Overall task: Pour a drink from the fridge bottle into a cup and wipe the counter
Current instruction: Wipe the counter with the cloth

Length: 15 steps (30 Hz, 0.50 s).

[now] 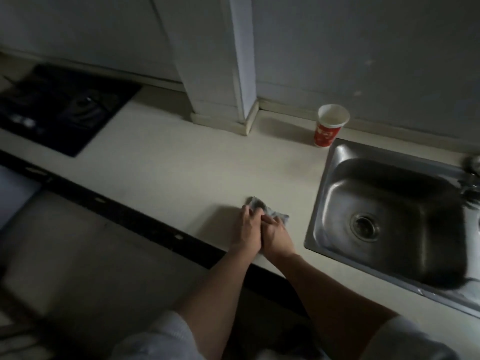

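A grey crumpled cloth [259, 203] lies on the pale counter [181, 165] near its front edge, left of the sink. Both hands press on it side by side: my left hand [246, 229] covers its left part, my right hand [276, 236] its right part, fingers curled over the fabric. A red and white paper cup [330, 126] stands upright at the back of the counter by the wall, well apart from the hands. No bottle is in view.
A steel sink [389, 222] with a drain fills the right side, a tap [472, 167] at its far edge. A black hob [59, 107] is set into the counter at the left. A white pillar [220, 74] juts out at the back.
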### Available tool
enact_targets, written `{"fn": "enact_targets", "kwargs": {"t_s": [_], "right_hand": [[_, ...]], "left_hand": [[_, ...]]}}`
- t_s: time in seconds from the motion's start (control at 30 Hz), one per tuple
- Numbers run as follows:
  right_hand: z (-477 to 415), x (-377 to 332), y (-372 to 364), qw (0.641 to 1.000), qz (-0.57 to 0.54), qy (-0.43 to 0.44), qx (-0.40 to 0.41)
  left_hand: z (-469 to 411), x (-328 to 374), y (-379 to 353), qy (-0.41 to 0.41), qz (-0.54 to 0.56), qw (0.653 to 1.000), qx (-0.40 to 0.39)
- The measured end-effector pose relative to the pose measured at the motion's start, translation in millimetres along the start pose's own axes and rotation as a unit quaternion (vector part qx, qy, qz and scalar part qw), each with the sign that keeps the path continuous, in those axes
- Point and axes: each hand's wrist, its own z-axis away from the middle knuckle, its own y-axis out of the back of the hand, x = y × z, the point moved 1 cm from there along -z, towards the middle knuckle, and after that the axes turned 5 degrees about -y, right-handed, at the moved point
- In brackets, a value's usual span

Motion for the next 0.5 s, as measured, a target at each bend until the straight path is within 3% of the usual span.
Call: {"fn": "enact_targets", "kwargs": {"t_s": [0.17,0.5], "right_hand": [[-43.9,-66.8,-24.8,0.999,-0.005,0.043,-0.022],[-167.4,-178.2,-108.6,0.994,0.017,-0.033,-0.108]], "left_hand": [[-5.1,-76.2,40.4,0.088,-0.059,0.993,0.047],[-41.4,-229.7,128.1,0.078,-0.034,0.995,0.057]]}}
